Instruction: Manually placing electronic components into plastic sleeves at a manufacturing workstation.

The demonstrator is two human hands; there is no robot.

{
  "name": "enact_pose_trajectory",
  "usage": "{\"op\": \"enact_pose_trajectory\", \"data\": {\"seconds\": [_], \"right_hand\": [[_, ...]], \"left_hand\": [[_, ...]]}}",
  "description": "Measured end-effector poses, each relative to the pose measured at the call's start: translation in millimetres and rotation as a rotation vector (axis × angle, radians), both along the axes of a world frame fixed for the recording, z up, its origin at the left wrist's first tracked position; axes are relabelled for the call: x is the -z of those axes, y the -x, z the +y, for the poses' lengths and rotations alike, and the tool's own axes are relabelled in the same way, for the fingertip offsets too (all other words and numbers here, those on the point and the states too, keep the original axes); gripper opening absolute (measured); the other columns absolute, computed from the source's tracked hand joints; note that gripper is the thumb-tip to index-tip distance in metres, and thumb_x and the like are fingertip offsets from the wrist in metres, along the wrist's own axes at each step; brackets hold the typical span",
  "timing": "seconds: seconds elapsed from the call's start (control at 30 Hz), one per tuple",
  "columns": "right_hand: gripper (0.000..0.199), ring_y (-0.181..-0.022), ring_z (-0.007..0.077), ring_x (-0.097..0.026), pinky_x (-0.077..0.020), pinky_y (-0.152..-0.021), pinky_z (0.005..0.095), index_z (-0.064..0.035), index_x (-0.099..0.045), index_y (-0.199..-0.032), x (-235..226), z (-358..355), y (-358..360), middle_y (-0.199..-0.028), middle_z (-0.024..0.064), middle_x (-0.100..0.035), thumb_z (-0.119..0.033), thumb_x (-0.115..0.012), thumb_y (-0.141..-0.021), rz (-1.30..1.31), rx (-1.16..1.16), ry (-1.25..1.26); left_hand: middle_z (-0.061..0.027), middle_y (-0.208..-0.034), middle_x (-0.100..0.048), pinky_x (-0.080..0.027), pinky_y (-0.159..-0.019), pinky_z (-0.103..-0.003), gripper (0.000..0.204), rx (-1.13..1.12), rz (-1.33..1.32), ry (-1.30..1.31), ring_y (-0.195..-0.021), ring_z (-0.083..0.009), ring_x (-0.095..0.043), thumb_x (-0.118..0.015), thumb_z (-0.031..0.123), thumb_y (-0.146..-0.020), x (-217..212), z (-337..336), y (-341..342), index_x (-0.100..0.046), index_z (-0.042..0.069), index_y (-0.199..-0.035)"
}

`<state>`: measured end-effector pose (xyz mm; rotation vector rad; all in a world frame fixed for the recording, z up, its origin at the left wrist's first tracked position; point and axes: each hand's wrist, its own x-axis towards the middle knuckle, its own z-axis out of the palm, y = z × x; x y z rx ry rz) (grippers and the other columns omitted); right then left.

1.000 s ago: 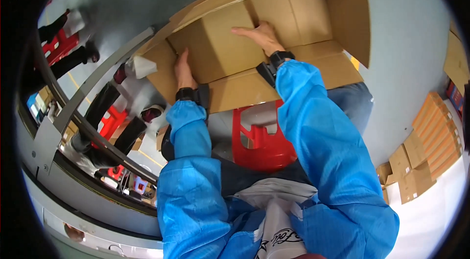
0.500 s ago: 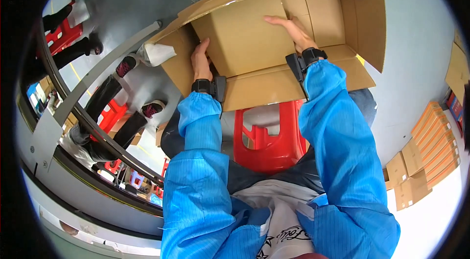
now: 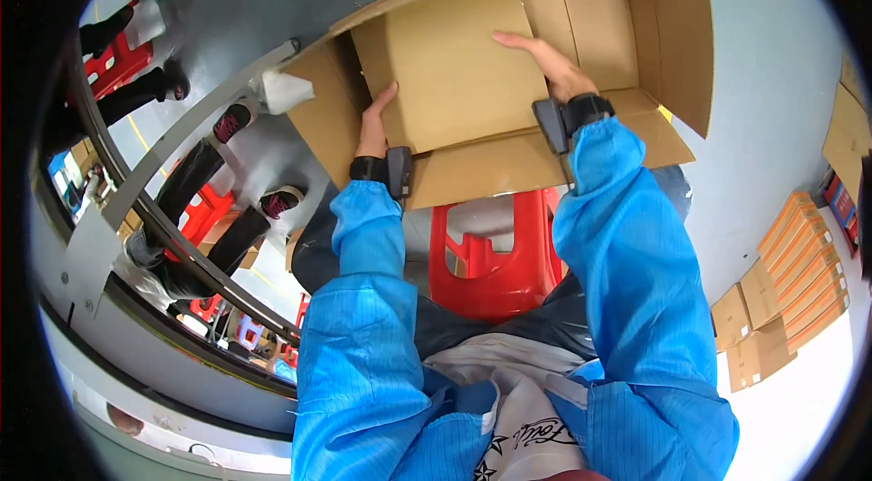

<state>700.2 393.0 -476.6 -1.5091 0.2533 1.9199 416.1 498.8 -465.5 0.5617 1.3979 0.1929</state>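
Observation:
A large open cardboard carton (image 3: 674,54) lies before me, its near flap towards my knees. Inside it, on the left and middle, is a smaller brown cardboard piece (image 3: 463,72) with a plain flat face; whether it is a sheet or a closed box I cannot tell. My left hand (image 3: 374,125) grips its left edge, thumb resting on the face and fingers hidden below. At the right edge, my right hand (image 3: 552,63) holds it with the thumb stretched over the face; its other fingers are mostly out of sight.
A red plastic stool (image 3: 495,286) stands between my knees and the carton. To the left runs a grey metal frame (image 3: 86,254), with another person's legs (image 3: 186,181) beyond it. Stacked cartons (image 3: 763,317) stand at the right. White plastic (image 3: 286,90) hangs by the carton's left side.
My left thumb has come over onto the face of the cardboard piece, and the left hand sits slightly lower. The piece has shifted slightly inside the carton. My right hand has barely moved.

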Motion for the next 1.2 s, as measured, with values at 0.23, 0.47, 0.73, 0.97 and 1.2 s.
{"op": "enact_pose_trajectory", "data": {"seconds": [0.23, 0.47, 0.73, 0.97, 1.2], "right_hand": [[0.061, -0.108, 0.0219, -0.061, -0.0499, -0.091, 0.033, -0.0024, -0.057, -0.127, -49, -8, 1, -0.124, 0.0115, -0.061, -0.039, -0.072, -0.081, -0.103, 0.081, -0.114], [0.055, -0.101, 0.0214, -0.064, -0.0513, -0.088, 0.0334, -0.0012, -0.057, -0.125, -184, -48, 6, -0.118, 0.0122, -0.064, -0.035, -0.072, -0.083, 0.001, 0.199, -0.236], [0.05, -0.105, 0.0247, -0.062, -0.0503, -0.09, 0.0347, 0.0003, -0.051, -0.13, -361, -154, 33, -0.12, 0.0145, -0.062, -0.026, -0.064, -0.09, -0.119, 0.32, -0.409], [0.052, -0.111, 0.0261, -0.059, -0.0488, -0.094, 0.0356, 0.0017, -0.048, -0.133, -449, -181, 81, -0.127, 0.0157, -0.059, -0.03, -0.06, -0.094, -0.124, 0.282, -0.678], [0.05, -0.113, 0.0248, -0.058, -0.0474, -0.096, 0.0344, 0.0008, -0.049, -0.131, -464, -143, 162, -0.126, 0.013, -0.059, -0.032, -0.059, -0.094, -0.089, 0.195, -0.864]], "left_hand": [[-0.0102, -0.115, -0.064, -0.051, -0.086, -0.034, 0.049, -0.185, -0.108, 0.039, -0.1, -0.0223, -0.063, -0.071, 0.031, -0.085, -46, -22, -7, -0.058, 0.003, -0.123], [-0.0123, -0.113, -0.065, -0.052, -0.088, -0.037, 0.042, -0.313, -0.384, 0.099, -0.099, -0.0251, -0.065, -0.067, 0.027, -0.088, -159, -66, -9, -0.059, 0.003, -0.121], [-0.0133, -0.114, -0.065, -0.052, -0.089, -0.038, 0.048, -0.274, -0.657, 0.079, -0.102, -0.0237, -0.064, -0.067, 0.026, -0.088, -327, -162, 3, -0.055, -0.002, -0.125], [-0.0154, -0.11, -0.065, -0.052, -0.085, -0.032, 0.064, -0.2, -0.438, -0.58, -0.094, -0.0222, -0.066, -0.071, 0.037, -0.082, -457, -219, 66, -0.051, -0.008, -0.123], [-0.0254, -0.139, -0.034, -0.03, -0.107, -0.052, 0.075, -0.142, 0.485, -1.154, -0.133, -0.0383, -0.031, -0.066, 0.049, -0.084, -518, -207, 183, -0.045, -0.004, -0.132]]}}
